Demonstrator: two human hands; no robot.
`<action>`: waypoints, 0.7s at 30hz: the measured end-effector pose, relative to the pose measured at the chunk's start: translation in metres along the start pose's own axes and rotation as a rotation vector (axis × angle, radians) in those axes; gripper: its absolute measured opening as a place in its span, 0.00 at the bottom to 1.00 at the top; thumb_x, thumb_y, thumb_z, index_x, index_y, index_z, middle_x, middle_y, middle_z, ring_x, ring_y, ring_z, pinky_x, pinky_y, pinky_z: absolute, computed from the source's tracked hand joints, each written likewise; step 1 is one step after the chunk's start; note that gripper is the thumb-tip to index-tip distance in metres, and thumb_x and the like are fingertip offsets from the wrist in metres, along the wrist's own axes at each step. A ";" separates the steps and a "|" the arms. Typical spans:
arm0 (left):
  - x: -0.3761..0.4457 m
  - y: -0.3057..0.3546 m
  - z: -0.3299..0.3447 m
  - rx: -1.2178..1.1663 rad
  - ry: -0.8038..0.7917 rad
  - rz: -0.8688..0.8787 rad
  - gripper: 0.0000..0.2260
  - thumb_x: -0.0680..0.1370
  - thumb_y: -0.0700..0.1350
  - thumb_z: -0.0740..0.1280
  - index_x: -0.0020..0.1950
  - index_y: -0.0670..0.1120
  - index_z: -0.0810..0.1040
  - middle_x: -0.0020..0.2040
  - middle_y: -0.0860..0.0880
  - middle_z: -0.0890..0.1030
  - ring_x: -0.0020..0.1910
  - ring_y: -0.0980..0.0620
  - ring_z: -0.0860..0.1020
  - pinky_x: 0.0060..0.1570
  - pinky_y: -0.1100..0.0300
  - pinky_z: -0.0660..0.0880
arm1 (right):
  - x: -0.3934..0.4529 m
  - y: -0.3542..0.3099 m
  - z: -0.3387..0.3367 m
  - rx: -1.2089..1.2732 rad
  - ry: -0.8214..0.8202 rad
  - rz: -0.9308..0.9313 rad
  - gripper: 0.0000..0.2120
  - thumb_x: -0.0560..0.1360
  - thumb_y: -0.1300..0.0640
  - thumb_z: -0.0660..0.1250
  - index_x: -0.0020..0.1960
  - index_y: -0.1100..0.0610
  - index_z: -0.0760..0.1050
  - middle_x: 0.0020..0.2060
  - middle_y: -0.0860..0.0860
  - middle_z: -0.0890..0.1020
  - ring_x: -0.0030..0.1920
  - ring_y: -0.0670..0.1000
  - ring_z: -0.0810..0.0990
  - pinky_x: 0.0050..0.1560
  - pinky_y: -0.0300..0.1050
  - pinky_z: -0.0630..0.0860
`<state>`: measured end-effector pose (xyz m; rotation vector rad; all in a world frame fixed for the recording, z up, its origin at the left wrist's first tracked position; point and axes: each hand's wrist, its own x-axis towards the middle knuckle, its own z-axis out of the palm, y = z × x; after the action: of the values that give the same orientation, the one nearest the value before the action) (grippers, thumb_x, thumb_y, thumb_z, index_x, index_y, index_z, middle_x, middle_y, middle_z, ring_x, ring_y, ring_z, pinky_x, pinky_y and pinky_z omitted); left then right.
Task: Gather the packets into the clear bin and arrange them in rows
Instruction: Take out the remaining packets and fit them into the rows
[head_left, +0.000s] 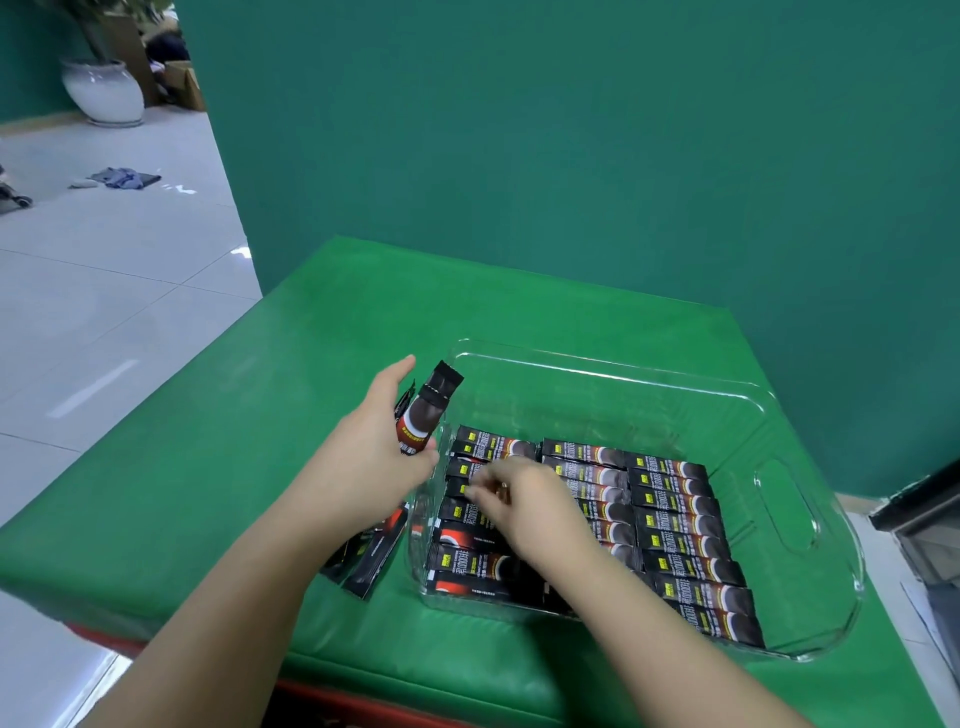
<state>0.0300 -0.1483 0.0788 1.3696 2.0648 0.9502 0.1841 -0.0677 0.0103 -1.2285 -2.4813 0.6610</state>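
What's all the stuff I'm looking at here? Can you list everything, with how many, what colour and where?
clear bin: one, see-through plastic, on the green table, right of centre
packets in rows: dozens, black with red and yellow print, lying flat in the bin in about three columns
loose packets: a few, black and red, on the table just left of the bin
held packets: a small bunch, black and red, upright in the left hand
table cover: one, bright green, padded
backdrop: one, dark green, behind the table
white pot: one, on the tiled floor, far left
cloth: one, grey-blue, on the floor
left hand: grips the bunch beside the bin
right hand: in the bin, fingers on the left column's packets
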 end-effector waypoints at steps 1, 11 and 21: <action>0.000 0.000 -0.001 0.000 -0.007 -0.005 0.35 0.75 0.45 0.69 0.74 0.62 0.52 0.39 0.50 0.80 0.24 0.56 0.71 0.25 0.66 0.68 | -0.001 -0.009 -0.008 0.103 0.041 0.001 0.11 0.77 0.49 0.64 0.56 0.52 0.79 0.51 0.46 0.81 0.49 0.45 0.76 0.50 0.40 0.72; -0.003 0.008 -0.004 0.194 -0.120 0.089 0.38 0.73 0.41 0.67 0.74 0.62 0.49 0.38 0.51 0.77 0.34 0.52 0.76 0.39 0.53 0.75 | 0.002 -0.047 -0.041 0.656 0.224 -0.128 0.08 0.76 0.55 0.66 0.47 0.41 0.72 0.48 0.49 0.79 0.43 0.43 0.75 0.48 0.38 0.72; -0.004 0.003 -0.007 0.214 -0.079 0.137 0.35 0.75 0.41 0.66 0.73 0.65 0.52 0.51 0.51 0.79 0.40 0.50 0.78 0.46 0.51 0.76 | 0.001 -0.011 -0.052 0.916 0.418 0.220 0.07 0.79 0.60 0.63 0.43 0.53 0.76 0.29 0.46 0.76 0.31 0.45 0.73 0.38 0.46 0.72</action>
<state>0.0281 -0.1532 0.0859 1.6495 2.0823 0.7317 0.1990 -0.0587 0.0605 -1.0911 -1.4146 1.2477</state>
